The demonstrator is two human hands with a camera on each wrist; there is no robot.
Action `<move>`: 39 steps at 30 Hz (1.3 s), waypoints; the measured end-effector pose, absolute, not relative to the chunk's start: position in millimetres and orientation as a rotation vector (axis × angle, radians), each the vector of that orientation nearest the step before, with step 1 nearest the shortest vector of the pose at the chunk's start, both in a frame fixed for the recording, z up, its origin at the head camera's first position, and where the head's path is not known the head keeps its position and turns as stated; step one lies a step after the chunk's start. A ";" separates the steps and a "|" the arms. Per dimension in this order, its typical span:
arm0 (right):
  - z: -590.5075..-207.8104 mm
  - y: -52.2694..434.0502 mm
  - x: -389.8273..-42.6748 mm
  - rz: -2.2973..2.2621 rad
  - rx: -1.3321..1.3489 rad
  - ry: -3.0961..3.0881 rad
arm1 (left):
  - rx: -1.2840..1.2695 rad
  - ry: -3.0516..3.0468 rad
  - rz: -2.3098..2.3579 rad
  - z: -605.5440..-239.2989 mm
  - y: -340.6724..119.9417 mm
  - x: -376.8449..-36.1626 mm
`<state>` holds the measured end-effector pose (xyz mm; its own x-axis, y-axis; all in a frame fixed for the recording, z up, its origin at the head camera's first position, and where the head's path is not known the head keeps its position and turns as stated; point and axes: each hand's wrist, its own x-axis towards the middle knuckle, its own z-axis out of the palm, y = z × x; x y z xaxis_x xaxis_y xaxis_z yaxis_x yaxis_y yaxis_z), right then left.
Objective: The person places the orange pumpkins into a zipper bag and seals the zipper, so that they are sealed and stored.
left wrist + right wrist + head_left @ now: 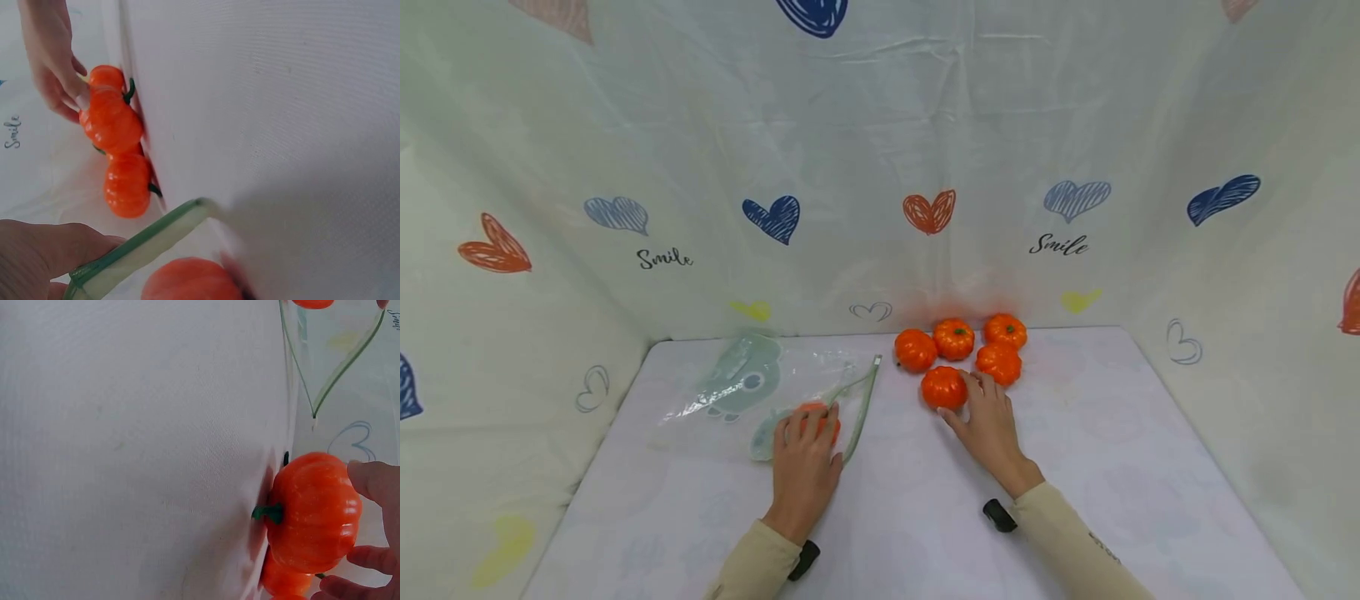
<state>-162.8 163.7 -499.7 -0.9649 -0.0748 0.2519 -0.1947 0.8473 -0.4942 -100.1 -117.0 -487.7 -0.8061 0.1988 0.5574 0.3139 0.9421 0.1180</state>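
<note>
A clear plastic bag [867,408] with a green-edged mouth and pale green print lies on the table's left side. My left hand [805,475] holds it at the mouth, the thumb [75,247] against the green edge in the left wrist view. One small orange pumpkin [190,281] is inside the bag, partly covered by the left fingers in the head view. To the right, my right hand [991,425] grips another orange pumpkin [943,388], thumb and fingers on opposite sides. Its green stem [269,513] faces the wrist camera.
Several more pumpkins [953,339] cluster behind the right hand near the back edge of the white-covered table [1097,467]. A white curtain [850,150] printed with hearts and "Smile" rises behind and at both sides.
</note>
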 end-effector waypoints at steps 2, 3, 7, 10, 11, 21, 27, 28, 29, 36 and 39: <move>-500.7 163.5 -166.0 0.801 0.192 -2.830 | -0.361 -2.532 -0.282 -488.0 -116.1 -101.0; -500.8 163.1 -167.2 0.812 0.184 -2.839 | -0.360 -2.534 -0.280 -487.9 -115.6 -101.5; -501.2 160.6 -172.6 0.819 0.155 -2.867 | -0.353 -2.548 -0.279 -487.3 -114.1 -102.5; -501.3 158.8 -176.1 0.808 0.142 -2.881 | -0.346 -2.561 -0.270 -486.4 -113.5 -102.5; -501.2 158.2 -176.9 0.809 0.136 -2.887 | -0.344 -2.566 -0.266 -486.1 -113.3 -102.4; -501.9 156.2 -181.1 0.878 0.102 -2.922 | -0.337 -2.568 -0.253 -487.8 -114.5 -102.8; -502.1 147.2 -169.8 0.917 0.116 -2.877 | -0.338 -2.576 -0.259 -487.0 -115.1 -102.6; -501.7 144.2 -167.3 0.929 0.127 -2.867 | -0.337 -2.580 -0.258 -486.8 -115.1 -102.7; -501.3 141.0 -164.8 0.940 0.142 -2.859 | -0.336 -2.585 -0.256 -486.5 -115.2 -102.8; -495.9 112.1 -148.4 1.044 0.303 -2.834 | -0.316 -2.619 -0.254 -484.8 -115.5 -102.4; -495.4 99.3 -144.4 1.097 0.365 -2.818 | -0.308 -2.629 -0.264 -484.3 -115.1 -101.5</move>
